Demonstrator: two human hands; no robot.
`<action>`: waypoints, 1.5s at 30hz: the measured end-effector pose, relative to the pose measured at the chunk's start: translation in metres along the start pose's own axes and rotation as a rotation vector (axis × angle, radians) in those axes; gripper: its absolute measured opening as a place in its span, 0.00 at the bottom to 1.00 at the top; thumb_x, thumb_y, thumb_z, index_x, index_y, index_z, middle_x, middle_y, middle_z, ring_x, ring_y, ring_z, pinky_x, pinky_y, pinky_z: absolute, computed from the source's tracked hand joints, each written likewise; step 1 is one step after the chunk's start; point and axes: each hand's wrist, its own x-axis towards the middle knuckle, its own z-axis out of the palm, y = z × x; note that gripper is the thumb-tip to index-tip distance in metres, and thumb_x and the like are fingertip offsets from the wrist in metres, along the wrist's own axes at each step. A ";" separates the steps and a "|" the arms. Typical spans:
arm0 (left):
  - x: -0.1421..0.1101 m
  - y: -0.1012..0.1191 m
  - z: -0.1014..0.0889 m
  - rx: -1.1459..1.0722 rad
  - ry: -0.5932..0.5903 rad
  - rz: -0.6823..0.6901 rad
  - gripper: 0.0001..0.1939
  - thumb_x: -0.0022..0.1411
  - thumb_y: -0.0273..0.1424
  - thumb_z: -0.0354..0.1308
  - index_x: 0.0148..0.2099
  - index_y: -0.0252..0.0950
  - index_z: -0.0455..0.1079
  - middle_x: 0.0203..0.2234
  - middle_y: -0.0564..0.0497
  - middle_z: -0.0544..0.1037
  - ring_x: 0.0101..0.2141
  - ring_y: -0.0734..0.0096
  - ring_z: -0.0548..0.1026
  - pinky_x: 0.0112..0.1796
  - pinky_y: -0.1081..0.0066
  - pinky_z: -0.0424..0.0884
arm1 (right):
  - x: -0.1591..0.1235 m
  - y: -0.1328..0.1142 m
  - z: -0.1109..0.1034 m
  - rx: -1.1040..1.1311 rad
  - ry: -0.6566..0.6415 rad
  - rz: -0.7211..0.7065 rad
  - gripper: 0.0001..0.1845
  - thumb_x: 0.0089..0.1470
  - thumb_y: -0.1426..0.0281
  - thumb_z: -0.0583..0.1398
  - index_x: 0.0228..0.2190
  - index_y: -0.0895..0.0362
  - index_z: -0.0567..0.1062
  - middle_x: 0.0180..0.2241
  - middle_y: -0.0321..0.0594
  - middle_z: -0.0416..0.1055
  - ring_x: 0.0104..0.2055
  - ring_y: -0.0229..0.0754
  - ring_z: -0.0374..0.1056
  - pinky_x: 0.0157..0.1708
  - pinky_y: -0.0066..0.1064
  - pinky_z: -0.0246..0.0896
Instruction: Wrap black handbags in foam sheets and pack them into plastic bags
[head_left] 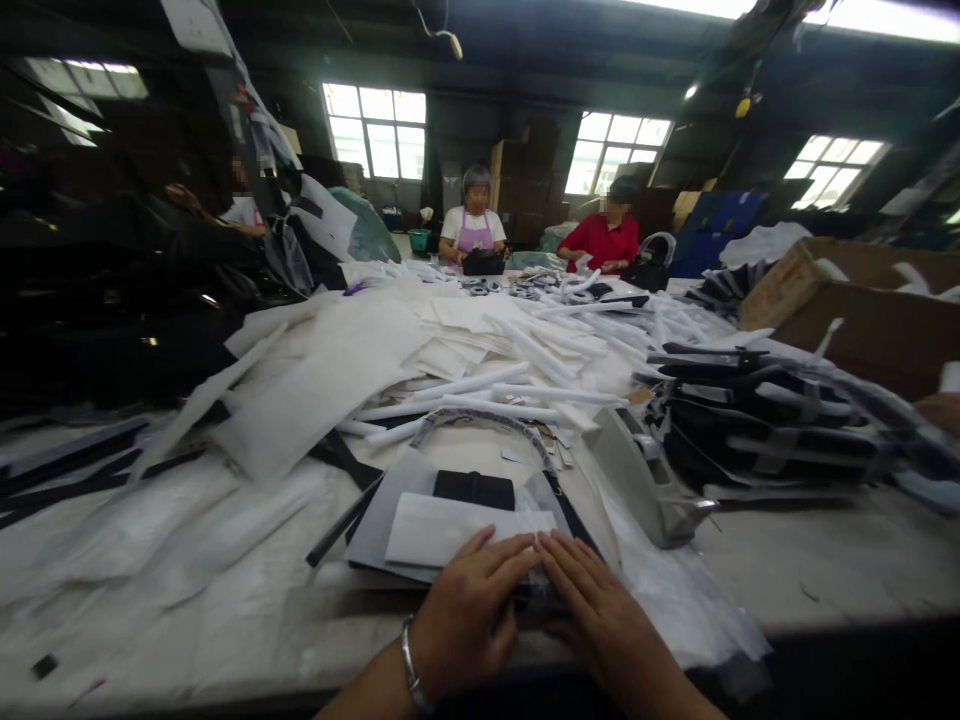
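Note:
A black handbag (474, 490) lies on the table in front of me, its wrapped handle (487, 412) arching away from me. Grey-white sheet material (405, 490) covers much of it, and a folded white sheet (439, 530) rests on top. My left hand (472, 605), with a silver bracelet at the wrist, lays its outstretched fingers on the near right part of the white sheet. Beside it my right hand (592, 600) lies with straight fingers over the sheet's right end, fingertips meeting the left hand's. Clear plastic shows between them; both thumbs are partly hidden.
A grey tape dispenser (645, 480) stands to the right, near stacked black bags (765, 420) and a cardboard box (847, 300). White sheets (322, 370) and white rolls (480, 395) are heaped beyond. Plastic bags (172, 530) lie left. Two people (472, 230) work across the table.

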 end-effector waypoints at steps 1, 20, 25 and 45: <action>-0.001 0.000 -0.005 0.012 -0.003 0.016 0.36 0.54 0.18 0.51 0.65 0.38 0.56 0.62 0.50 0.65 0.61 0.71 0.63 0.64 0.61 0.56 | -0.002 0.001 0.007 -0.033 0.038 -0.026 0.39 0.55 0.79 0.58 0.65 0.62 0.51 0.64 0.51 0.58 0.66 0.54 0.52 0.59 0.50 0.61; -0.068 -0.045 -0.028 0.761 0.025 0.110 0.22 0.71 0.20 0.43 0.65 0.30 0.58 0.59 0.42 0.68 0.57 0.60 0.69 0.53 0.58 0.73 | 0.027 0.066 -0.002 -0.117 -0.050 -0.257 0.33 0.53 0.84 0.54 0.61 0.61 0.61 0.61 0.47 0.63 0.63 0.49 0.59 0.61 0.50 0.56; -0.069 -0.035 -0.011 0.760 0.094 0.031 0.24 0.71 0.18 0.36 0.65 0.30 0.59 0.59 0.43 0.69 0.57 0.61 0.69 0.52 0.60 0.74 | 0.036 0.039 -0.017 -0.169 -0.048 -0.120 0.37 0.55 0.83 0.54 0.64 0.56 0.57 0.66 0.46 0.54 0.67 0.53 0.51 0.63 0.57 0.50; -0.077 -0.047 -0.011 0.647 0.053 -0.004 0.27 0.69 0.19 0.44 0.68 0.32 0.52 0.63 0.44 0.63 0.62 0.61 0.63 0.57 0.58 0.68 | 0.013 -0.070 0.019 0.948 0.054 0.602 0.10 0.62 0.63 0.56 0.44 0.52 0.72 0.38 0.44 0.77 0.40 0.47 0.76 0.39 0.35 0.74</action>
